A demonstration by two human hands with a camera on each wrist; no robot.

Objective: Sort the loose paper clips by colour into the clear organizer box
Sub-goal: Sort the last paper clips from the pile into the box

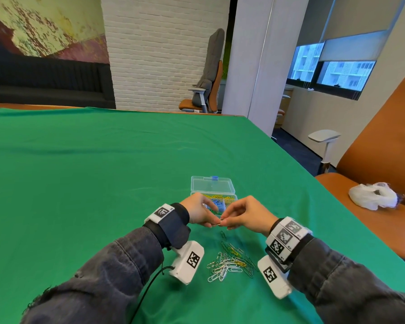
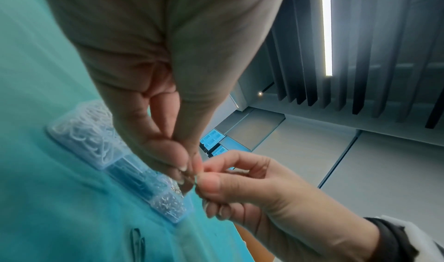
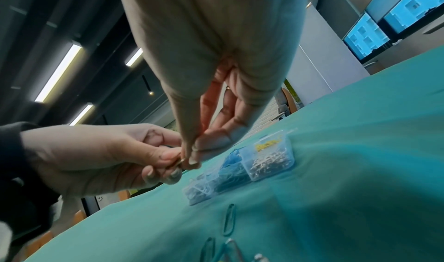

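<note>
Loose clips (image 1: 230, 263) below both hands' fingers (image 1: 214, 220) pinching one clip (image 1: 221, 221).

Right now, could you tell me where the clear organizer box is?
In the head view, the clear organizer box sits on the green cloth right of centre, lid open, just beyond both hands and farther from the person than the loose clip pile.

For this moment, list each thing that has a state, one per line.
organizer box: lid open, clips inside.
held paper clips: pinched between both hands, above the cloth.
left hand: pinching the clips.
right hand: pinching the clips.
loose pile: unsorted on green cloth.
</note>
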